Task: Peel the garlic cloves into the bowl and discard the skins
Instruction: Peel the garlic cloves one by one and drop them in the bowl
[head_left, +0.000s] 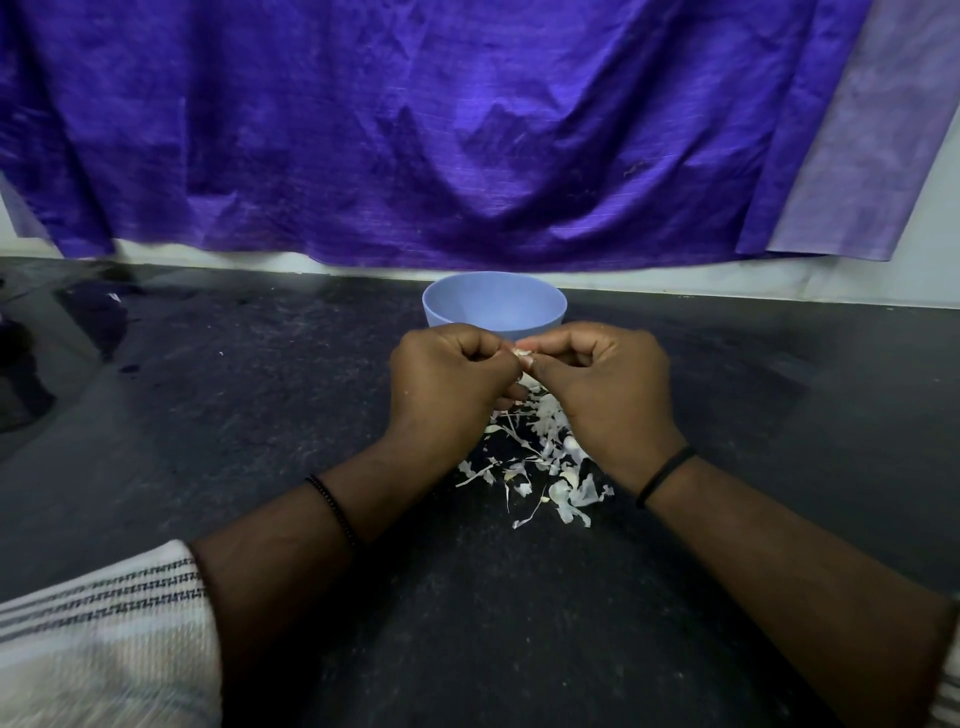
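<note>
My left hand (451, 387) and my right hand (605, 387) meet in front of a light blue bowl (493, 304) that stands at the back of the dark counter. Between their fingertips both hands pinch a small pale garlic clove (521, 353), mostly hidden by the fingers. Under and behind the hands lies a pile of white garlic skins (545, 467), with a few whole-looking pieces among them. The inside of the bowl cannot be seen from here.
The dark speckled counter (260, 415) stretches left and right. A purple cloth (415, 130) hangs along the wall behind the bowl. A dark object sits at the far left edge (21, 395). A striped sleeve (104, 639) shows at the lower left.
</note>
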